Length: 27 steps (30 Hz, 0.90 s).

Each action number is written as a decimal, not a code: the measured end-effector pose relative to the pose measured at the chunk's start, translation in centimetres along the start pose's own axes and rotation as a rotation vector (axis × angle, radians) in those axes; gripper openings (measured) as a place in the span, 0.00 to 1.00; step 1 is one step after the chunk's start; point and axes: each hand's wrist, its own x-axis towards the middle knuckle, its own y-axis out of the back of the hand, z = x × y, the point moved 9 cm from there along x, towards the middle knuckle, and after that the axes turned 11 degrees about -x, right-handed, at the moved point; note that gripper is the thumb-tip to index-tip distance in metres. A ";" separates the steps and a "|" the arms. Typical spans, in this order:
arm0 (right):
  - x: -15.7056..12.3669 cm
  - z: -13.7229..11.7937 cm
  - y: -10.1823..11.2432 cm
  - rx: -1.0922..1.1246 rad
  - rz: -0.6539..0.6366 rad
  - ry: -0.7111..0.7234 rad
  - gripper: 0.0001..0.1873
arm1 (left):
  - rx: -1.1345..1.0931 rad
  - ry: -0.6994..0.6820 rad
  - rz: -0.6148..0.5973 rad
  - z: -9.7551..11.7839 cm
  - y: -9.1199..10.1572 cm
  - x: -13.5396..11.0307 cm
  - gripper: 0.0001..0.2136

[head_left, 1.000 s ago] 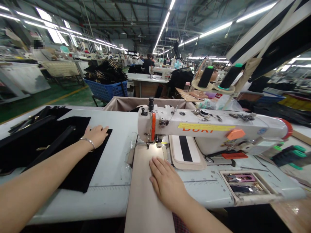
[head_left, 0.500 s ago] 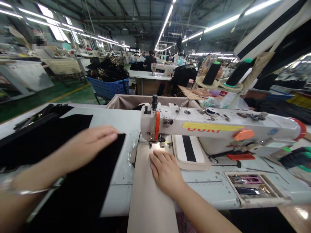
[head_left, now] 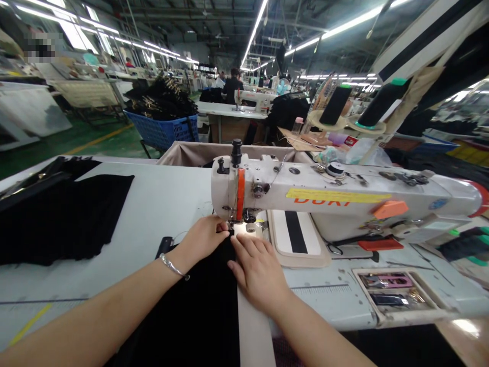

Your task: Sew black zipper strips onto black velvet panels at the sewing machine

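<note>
Under the sewing machine [head_left: 305, 199] head, your left hand [head_left: 204, 238] pinches the black fabric [head_left: 206, 306]'s front edge; just right of it, your right hand [head_left: 260, 270] lies open, flat beside it on the surface [head_left: 153, 204].

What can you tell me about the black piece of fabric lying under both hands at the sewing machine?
The black fabric piece is dark, matte and soft-looking, lying flat on a beige strip. It runs from the near edge of the picture up to the needle area of the white sewing machine. The left hand presses its top edge beside the presser foot; the right hand rests on its right border. A black strap end pokes out at its left.
</note>
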 end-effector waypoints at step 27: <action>0.0 0.2 -0.3 0.009 0.009 -0.016 0.26 | 0.199 -0.309 -0.072 1.2 -1.5 -5.1 0.16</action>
